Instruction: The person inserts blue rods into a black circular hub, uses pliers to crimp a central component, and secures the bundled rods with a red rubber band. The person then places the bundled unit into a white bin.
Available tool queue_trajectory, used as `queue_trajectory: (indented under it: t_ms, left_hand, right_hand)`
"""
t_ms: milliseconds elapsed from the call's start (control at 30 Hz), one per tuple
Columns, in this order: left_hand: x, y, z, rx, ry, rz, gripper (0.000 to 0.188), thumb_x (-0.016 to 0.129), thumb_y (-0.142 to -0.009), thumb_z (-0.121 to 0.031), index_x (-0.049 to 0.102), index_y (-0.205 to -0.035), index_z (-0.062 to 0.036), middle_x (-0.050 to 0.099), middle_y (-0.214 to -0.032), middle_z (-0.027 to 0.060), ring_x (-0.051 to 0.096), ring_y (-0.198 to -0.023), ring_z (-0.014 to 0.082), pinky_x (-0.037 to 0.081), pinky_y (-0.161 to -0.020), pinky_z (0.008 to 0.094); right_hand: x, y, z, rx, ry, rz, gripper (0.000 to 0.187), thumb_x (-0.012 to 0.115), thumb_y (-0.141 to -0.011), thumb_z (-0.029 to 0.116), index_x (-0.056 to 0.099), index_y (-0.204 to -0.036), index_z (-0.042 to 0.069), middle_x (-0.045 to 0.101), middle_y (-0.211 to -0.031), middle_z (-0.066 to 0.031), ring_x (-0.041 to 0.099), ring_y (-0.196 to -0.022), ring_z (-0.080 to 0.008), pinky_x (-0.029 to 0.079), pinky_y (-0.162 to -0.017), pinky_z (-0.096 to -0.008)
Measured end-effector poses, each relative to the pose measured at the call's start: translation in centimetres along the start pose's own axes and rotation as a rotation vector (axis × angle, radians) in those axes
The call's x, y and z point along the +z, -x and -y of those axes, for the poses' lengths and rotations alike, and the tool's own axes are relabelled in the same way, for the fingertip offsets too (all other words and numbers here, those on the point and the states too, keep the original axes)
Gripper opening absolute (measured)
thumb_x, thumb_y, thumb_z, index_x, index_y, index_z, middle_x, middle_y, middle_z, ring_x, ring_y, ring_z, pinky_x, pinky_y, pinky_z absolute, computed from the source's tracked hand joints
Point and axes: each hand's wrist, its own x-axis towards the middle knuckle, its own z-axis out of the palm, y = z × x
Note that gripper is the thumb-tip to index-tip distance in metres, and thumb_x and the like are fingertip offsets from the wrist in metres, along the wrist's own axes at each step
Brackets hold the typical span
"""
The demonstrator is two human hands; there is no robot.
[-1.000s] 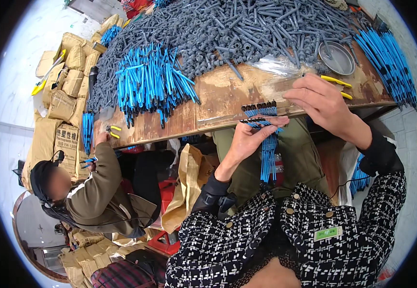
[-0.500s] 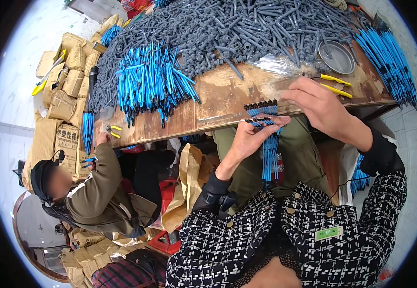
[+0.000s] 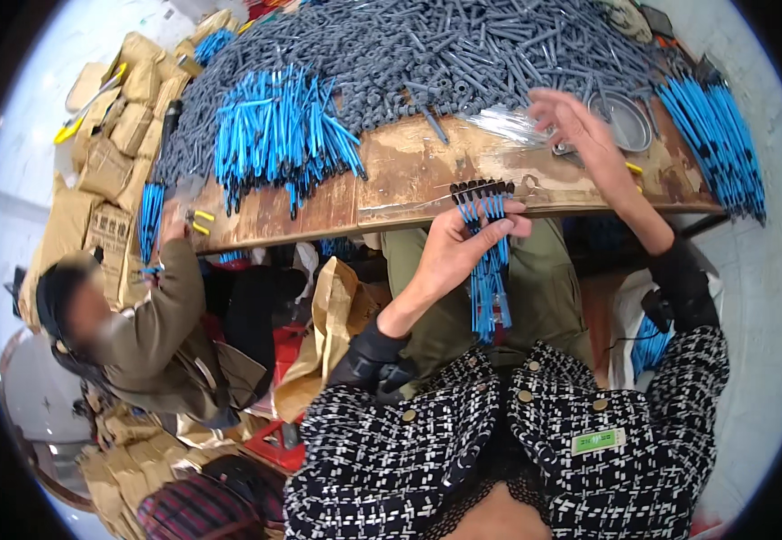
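My left hand [image 3: 449,256] is closed round a bundle of thin blue tubes [image 3: 490,301] with black ends. The black ends stand in a row above my fingers, and the blue lengths hang over my lap. My right hand [image 3: 571,121] is raised above the table, its fingers apart and slightly curled, with nothing visible in it. Just beside its fingertips lie thin clear strands [image 3: 499,128]. A round metal dish [image 3: 641,139] is partly behind that hand, and yellow-handled pliers [image 3: 634,168] are mostly hidden by the forearm.
Grey plastic parts [image 3: 391,54] are heaped across the back of the wooden table [image 3: 409,193]. Blue tubes lie in a pile [image 3: 274,135] at left and a bundle [image 3: 715,148] at right. At left, a co-worker [image 3: 148,333] sits near other yellow-handled pliers [image 3: 200,222] and stacked brown sacks [image 3: 107,171].
My right hand has moved away from the bundle, up toward the clear strands. My left hand has turned the bundle more upright. The whole view has shifted slightly.
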Motion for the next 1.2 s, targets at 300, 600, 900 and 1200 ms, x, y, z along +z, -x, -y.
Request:
queue_trajectory:
  t_ms: [300,600,900,1200]
  left_hand:
    - [3.8,0.9,-13.8,0.277,-0.046,-0.034,0.042,0.056,-0.097,-0.001,0.046,-0.138,0.0003,0.066,-0.117,0.0229,0.068,-0.105,0.0278,0.057,-0.091,0.0364]
    - [2.4,0.1,-11.4,0.328,-0.014,-0.036,0.031,0.060,-0.095,-0.003,0.058,-0.125,-0.0016,0.071,-0.106,0.0114,0.071,-0.094,0.0212,0.058,-0.083,0.0320]
    - [-1.0,3.3,2.7,0.356,-0.459,0.018,0.033,0.065,-0.082,0.004,0.068,-0.113,-0.0033,0.071,-0.094,0.0159,0.070,-0.089,0.0314,0.053,-0.078,0.0319]
    - [-1.8,-0.9,2.6,0.139,-0.064,-0.042,0.019,0.061,-0.094,-0.001,0.067,-0.111,0.0041,0.072,-0.109,0.0095,0.066,-0.101,0.0137,0.052,-0.088,0.0301]
  right_hand:
    - [7.8,4.5,-1.5,0.455,-0.908,0.360,0.080,0.027,-0.099,0.065,0.040,-0.142,-0.001,0.057,-0.131,-0.0169,0.059,-0.118,-0.0284,0.042,-0.106,-0.0434]
    - [10.0,7.2,-2.6,0.243,-0.912,0.457,0.077,0.017,-0.102,0.060,0.037,-0.145,0.000,0.055,-0.135,-0.0214,0.055,-0.125,-0.0344,0.036,-0.113,-0.0437]
    - [10.7,6.5,-7.7,0.441,-0.839,0.478,0.089,0.023,-0.096,0.069,0.042,-0.139,-0.007,0.052,-0.137,-0.0151,0.054,-0.123,-0.0204,0.042,-0.107,-0.0361]
    - [5.3,9.6,-3.9,0.142,-0.039,-0.034,0.028,0.055,-0.100,0.017,0.061,-0.118,-0.003,0.066,-0.116,-0.0126,0.061,-0.110,-0.0220,0.044,-0.100,-0.0353]
